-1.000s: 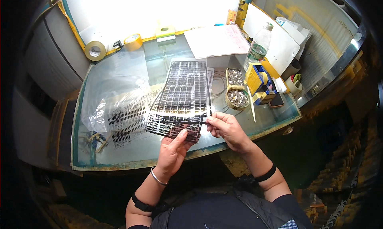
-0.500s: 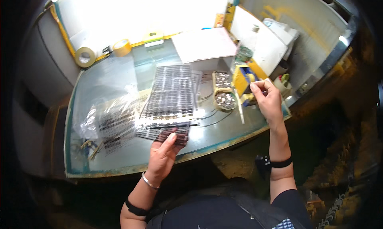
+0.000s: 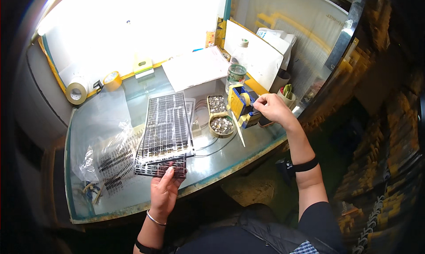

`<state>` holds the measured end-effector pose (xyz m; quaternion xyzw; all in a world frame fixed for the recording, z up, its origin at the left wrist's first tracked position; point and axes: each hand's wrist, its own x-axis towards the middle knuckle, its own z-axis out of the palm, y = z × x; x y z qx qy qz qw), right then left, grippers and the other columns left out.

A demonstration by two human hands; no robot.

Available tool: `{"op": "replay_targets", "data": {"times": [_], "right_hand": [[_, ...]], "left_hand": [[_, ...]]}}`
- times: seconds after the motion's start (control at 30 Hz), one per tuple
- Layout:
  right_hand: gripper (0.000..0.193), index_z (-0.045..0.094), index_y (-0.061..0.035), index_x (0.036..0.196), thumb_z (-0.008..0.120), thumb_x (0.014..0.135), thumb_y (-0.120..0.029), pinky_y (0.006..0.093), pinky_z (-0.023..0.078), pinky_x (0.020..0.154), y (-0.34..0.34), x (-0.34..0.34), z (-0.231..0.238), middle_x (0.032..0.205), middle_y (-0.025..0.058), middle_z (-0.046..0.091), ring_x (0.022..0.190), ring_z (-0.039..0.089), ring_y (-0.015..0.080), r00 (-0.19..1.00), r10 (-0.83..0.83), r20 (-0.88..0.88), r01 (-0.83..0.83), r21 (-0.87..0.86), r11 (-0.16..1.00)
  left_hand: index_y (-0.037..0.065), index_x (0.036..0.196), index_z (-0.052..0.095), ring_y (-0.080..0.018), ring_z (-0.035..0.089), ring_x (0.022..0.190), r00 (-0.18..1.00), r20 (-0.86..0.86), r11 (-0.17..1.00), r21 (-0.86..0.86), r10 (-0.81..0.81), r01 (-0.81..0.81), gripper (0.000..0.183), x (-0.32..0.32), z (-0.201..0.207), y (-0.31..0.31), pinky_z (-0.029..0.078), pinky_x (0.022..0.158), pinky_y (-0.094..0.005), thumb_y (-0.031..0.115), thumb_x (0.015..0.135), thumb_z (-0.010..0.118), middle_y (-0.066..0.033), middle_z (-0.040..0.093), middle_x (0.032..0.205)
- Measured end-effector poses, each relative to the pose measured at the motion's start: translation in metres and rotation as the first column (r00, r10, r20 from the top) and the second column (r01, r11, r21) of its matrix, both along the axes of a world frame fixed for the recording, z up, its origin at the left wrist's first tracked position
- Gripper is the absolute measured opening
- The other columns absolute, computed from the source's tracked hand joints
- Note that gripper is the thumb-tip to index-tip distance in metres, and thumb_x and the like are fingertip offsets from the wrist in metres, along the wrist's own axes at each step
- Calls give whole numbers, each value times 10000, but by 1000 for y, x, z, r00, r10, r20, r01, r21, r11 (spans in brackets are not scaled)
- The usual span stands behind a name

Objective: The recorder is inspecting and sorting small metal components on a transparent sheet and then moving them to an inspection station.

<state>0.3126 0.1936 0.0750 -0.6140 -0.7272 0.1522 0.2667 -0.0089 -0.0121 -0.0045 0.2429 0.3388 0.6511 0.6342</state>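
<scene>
Far left, back corner of the glass-topped surface [image 3: 212, 163]: two rolls of tape, one pale [image 3: 76, 92] and one yellow [image 3: 111, 79]. Not in play. Nearer the left edge, a clear plastic bag [image 3: 104, 136] lies flat over dark strips of small parts.

Your left hand [image 3: 164, 190] comes up from the front edge, wrist roughly straight, thumb on top and fingers under the near end of the stack of dark gridded component trays [image 3: 166, 130]. It is pinching that stack, which rests along the middle of the surface, its far end pointing toward the back.

Right of the trays, two shallow round tins of small grey parts [image 3: 219, 117] sit one behind the other, with a thin pale stick [image 3: 237, 130] just beside them.

Your right hand [image 3: 271, 108] is stretched out toward the right edge, forearm long, fingers curled at the blue and yellow tape dispenser [image 3: 242, 105]. Whether it has tape pinched, I cannot tell.

Reading: you are steadying the stack while fetching tape. The next move likely calls for a clean pull and tear one-handed, keeping the left pinch firm so the trays stay aligned.
</scene>
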Motion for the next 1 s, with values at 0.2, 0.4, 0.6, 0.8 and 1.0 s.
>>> {"op": "replay_targets", "data": {"times": [0.2,0.4,0.6,0.8,1.0], "right_hand": [[169,703,-27,848,682,778,-179,302,488,686,-29,-5,-9,751,84,692,693,644,154,996,-36,-77,56,273,960],[180,636,-45,889,703,750,-137,350,486,673,-40,1,-32,745,76,676,669,649,194,887,-39,-459,120,149,982],[177,617,-89,878,697,720,-103,372,315,856,-63,-35,-23,722,48,658,845,585,235,966,-158,203,66,397,916],[151,695,-77,798,796,701,-134,406,342,997,-107,-105,-48,1133,160,609,1177,510,267,740,360,-568,-298,204,933],[114,714,-104,836,768,753,-160,415,277,1042,-154,-157,-75,1381,182,433,1263,387,314,636,354,-686,-358,143,922]], "left_hand": [[26,1143,556,-202,621,951,1000,13,1000,0,17,-17,219,1,2,-1,502,864,-364,95,940,510,-91,635,1043],[46,1157,551,-188,616,954,1000,11,1000,-4,9,-9,224,2,1,0,491,862,-357,97,944,506,-82,636,1045],[56,1146,564,-162,603,954,999,2,999,9,32,-32,215,0,5,-2,485,864,-349,114,945,512,-58,632,1037],[69,1169,540,-142,606,894,999,-1,997,-59,44,-44,226,4,3,2,470,754,-293,132,953,521,-58,637,996],[48,1143,560,-126,597,798,998,34,998,-55,45,-43,227,1,1,-1,486,705,-253,175,956,537,-49,641,954]]}}
